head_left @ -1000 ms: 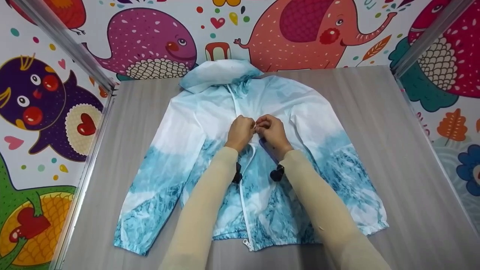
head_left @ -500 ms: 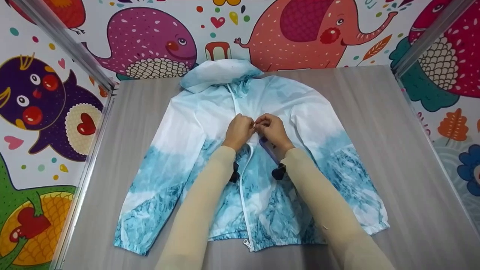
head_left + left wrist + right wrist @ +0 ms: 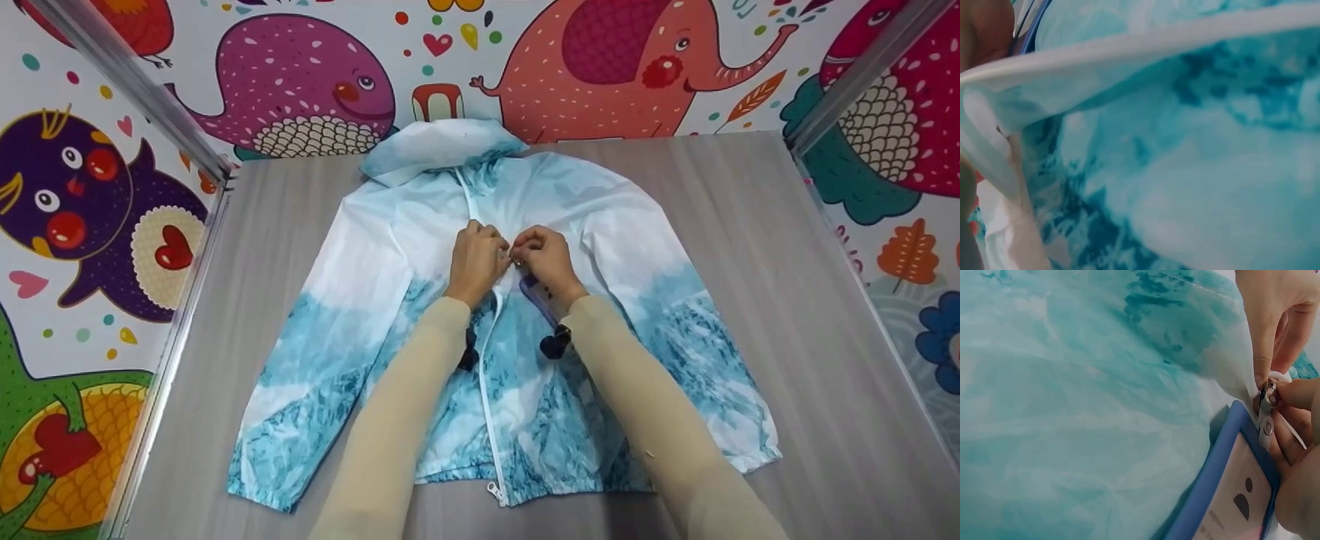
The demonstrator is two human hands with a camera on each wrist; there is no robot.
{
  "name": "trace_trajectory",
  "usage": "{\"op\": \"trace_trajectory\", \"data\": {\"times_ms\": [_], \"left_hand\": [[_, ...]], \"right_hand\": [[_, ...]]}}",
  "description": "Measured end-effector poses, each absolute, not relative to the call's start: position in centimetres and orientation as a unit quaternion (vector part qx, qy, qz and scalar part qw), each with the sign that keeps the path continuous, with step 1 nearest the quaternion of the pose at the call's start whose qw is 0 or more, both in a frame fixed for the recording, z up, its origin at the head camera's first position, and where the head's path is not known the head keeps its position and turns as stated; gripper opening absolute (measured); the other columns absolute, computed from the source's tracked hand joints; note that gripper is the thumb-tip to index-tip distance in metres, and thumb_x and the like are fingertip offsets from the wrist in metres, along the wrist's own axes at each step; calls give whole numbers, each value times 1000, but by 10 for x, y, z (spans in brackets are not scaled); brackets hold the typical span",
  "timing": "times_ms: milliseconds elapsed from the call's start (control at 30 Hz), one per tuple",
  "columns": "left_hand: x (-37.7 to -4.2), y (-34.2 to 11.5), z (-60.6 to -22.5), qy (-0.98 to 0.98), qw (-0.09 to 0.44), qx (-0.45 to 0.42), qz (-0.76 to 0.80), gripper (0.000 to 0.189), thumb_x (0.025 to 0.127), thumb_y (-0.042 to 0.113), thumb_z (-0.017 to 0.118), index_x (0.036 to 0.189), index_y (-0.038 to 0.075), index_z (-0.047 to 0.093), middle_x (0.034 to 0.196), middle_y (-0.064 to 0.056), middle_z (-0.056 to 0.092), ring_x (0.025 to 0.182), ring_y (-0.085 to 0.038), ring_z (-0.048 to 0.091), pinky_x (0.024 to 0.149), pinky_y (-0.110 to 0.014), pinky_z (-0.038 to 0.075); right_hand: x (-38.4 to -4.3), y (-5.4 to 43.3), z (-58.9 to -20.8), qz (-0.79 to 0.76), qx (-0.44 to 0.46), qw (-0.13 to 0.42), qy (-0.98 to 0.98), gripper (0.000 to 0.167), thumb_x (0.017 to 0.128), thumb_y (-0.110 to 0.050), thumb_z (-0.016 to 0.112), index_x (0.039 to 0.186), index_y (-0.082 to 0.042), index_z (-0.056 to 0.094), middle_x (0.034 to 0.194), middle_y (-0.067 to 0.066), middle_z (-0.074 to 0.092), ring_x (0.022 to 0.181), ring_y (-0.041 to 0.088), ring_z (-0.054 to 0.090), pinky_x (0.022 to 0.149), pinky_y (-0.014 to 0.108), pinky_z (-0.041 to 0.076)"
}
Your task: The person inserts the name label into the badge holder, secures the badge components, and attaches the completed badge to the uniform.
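Observation:
A white and teal hooded jacket (image 3: 360,255) lies spread front up, with a white zipper edge down its middle. At the chest, my left hand (image 3: 478,261) pinches the jacket's front edge, its fingertips meeting those of my right hand (image 3: 551,262). My right hand pinches the metal snap clip (image 3: 1268,402) of a blue-framed badge holder (image 3: 1233,413). In the right wrist view the clip sits right at the jacket's white edge, between both hands' fingertips. The badge holder hangs below my right palm. In the left wrist view, the white edge stands raised, mostly hiding my fingers.
The jacket lies on a grey wood-grain table (image 3: 750,225), its hood (image 3: 442,142) close to the back wall. A zipper slider (image 3: 495,491) sits at the bottom hem. Metal posts and cartoon-printed walls (image 3: 615,67) enclose the table's back and sides.
My left hand's knuckles have risen and its fingers shifted slightly upward at the jacket edge. My right hand stays almost still with the badge clip.

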State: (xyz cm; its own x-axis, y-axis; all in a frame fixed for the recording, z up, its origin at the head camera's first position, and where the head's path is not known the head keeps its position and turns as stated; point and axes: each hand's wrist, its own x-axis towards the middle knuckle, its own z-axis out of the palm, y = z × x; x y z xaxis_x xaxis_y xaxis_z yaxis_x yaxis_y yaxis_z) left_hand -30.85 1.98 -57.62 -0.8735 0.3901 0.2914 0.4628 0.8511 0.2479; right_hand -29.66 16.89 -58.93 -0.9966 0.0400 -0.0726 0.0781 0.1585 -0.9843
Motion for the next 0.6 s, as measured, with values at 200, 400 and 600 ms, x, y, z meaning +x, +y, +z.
{"op": "trace_trajectory", "data": {"times_ms": [200, 400, 600], "left_hand": [[-309, 21, -576, -949, 101, -238, -181, 16, 88, 22, 74, 98, 11, 79, 100, -4, 72, 99, -24, 59, 94, -38, 49], [-311, 19, -574, -945, 69, -252, -198, 20, 86, 17, 75, 105, 11, 78, 102, -6, 71, 101, -26, 58, 93, -40, 48], [-312, 15, -570, -940, 51, -287, -176, 25, 87, 12, 73, 112, 12, 76, 105, -7, 69, 101, -27, 56, 95, -42, 47]], "right_hand": [[-298, 168, -589, -650, 40, 2, 759, 9, 87, 10, 59, 90, 4, 65, 71, 3, 64, 63, 10, 59, 58, 21, 46], [-299, 166, -591, -654, 37, -3, 756, 9, 86, 12, 59, 88, 5, 64, 66, 0, 63, 59, 8, 55, 55, 19, 43], [-299, 166, -592, -658, 40, -5, 752, 10, 85, 11, 59, 86, 3, 63, 65, -1, 60, 58, 8, 53, 54, 20, 43]]}}
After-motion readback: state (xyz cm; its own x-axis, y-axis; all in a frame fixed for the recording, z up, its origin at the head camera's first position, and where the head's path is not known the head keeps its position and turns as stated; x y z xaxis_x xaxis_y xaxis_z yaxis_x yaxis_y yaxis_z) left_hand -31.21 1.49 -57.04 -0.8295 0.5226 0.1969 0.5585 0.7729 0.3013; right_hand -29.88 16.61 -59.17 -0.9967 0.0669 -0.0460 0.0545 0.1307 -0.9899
